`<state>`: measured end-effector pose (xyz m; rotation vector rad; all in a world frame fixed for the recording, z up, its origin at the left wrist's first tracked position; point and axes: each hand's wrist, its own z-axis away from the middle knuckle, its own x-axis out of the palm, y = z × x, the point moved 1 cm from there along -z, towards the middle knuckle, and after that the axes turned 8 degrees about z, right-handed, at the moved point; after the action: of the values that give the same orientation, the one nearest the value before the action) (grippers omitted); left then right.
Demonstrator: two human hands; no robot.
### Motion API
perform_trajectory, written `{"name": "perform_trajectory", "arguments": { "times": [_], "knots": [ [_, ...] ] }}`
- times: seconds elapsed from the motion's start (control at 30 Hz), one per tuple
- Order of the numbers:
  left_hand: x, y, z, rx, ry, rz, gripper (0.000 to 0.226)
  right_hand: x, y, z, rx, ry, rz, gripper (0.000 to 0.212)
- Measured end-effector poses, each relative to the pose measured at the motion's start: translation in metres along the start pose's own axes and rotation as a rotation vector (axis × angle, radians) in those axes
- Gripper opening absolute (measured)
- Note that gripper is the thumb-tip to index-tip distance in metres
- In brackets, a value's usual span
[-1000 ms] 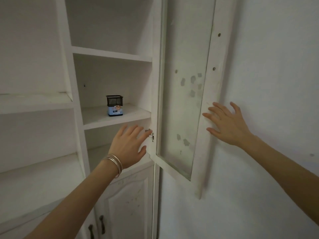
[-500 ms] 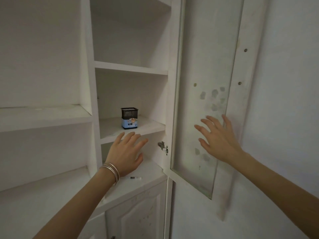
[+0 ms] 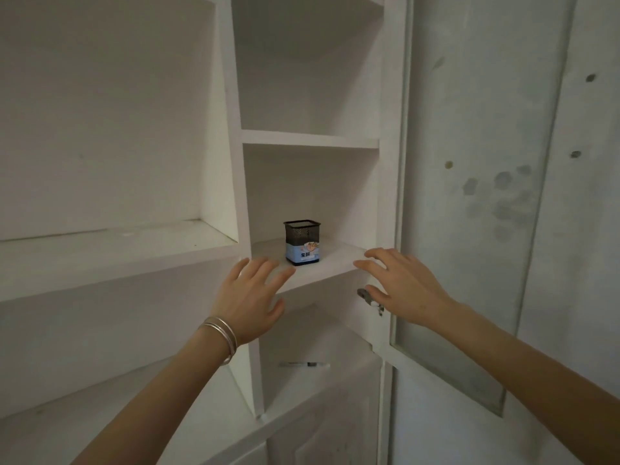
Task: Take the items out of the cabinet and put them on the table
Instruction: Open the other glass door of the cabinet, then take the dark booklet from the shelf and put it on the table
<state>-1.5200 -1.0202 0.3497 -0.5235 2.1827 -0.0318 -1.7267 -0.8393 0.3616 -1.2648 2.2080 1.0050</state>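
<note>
- Foreground: two bare forearms reach up and forward into the cabinet [image 3: 231, 95]. Thin metal bangles [image 3: 221, 333] circle the left wrist.
- Left hand [image 3: 250, 297]: back toward the camera, fingers straight and spread, grasping nothing. Its fingertips lie at the front edge of the middle shelf [image 3: 335, 263].
- Right hand [image 3: 402, 290]: likewise released, fingers splayed and empty. It hovers at the right end of the same shelf edge, in front of a metal hinge [image 3: 370, 297] on the frame.
- Lower shelf [image 3: 295, 384]: a slim pen [image 3: 303, 364] lies flat, long axis left to right, below and between the hands, touched by neither.
- Middle shelf: the mesh pen holder [image 3: 302, 242] stands upright, long axis vertical, open mouth upward, with a blue label round its lower half. It sits just back from the shelf's front edge, beyond the hands and between them.
- Key relation: the holder lies ahead and slightly right of the left fingertips, which are just beside its base. The right fingertips are farther off, to its right. The left hand is judged the nearer, and a grasp from the sides, keeping the holder upright, seems to suit.
- Background: the glazed door [image 3: 469, 229] stands swung open at the right, its pane smudged.
- Progress, as judged: neither item is lifted, and no table is in view.
</note>
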Motion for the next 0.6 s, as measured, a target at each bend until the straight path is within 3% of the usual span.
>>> {"name": "perform_trajectory", "arguments": {
  "times": [0.6],
  "knots": [
    [0.032,-0.030,-0.080,-0.028,0.086,-0.044,0.051,0.063,0.025,-0.094,-0.071,-0.024,-0.115,0.043]
  ]
}}
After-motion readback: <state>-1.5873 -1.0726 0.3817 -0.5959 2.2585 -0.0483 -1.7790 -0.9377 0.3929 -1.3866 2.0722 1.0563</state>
